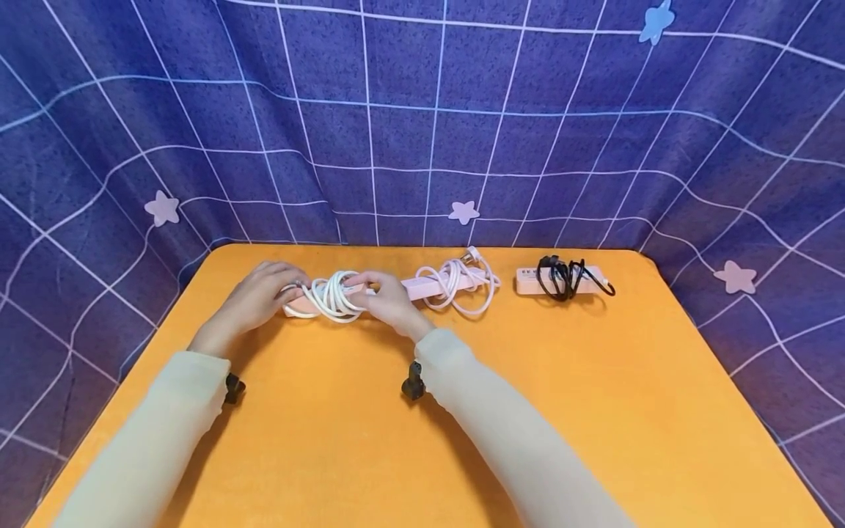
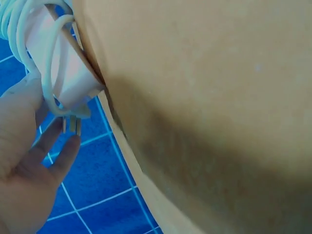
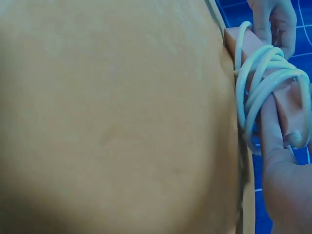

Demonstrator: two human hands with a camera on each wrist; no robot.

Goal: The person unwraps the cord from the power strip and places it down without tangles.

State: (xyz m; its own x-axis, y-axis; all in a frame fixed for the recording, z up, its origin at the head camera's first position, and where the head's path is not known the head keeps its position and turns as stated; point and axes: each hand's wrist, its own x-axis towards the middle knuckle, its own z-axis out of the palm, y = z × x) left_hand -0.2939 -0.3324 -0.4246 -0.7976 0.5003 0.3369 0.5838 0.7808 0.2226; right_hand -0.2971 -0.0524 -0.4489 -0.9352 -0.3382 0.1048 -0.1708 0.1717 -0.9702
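A pale pink power strip with its white cord (image 1: 333, 297) wound around it lies across both hands near the table's back edge. My left hand (image 1: 262, 292) holds its left end, with fingertips right at the plug (image 2: 84, 112) in the left wrist view. The right hand (image 1: 391, 299) grips the other end of the strip (image 3: 290, 109), its thumb running along the body beside the cord loops. Partly behind the right hand lies a second pink power strip (image 1: 422, 287), wrapped in a pinkish cord (image 1: 454, 282).
Farther right, a third power strip (image 1: 528, 281) with a black cord (image 1: 560, 279) sits on the orange table (image 1: 330, 440). A blue gridded curtain (image 1: 409, 139) with stars rises behind the table's back edge and both sides.
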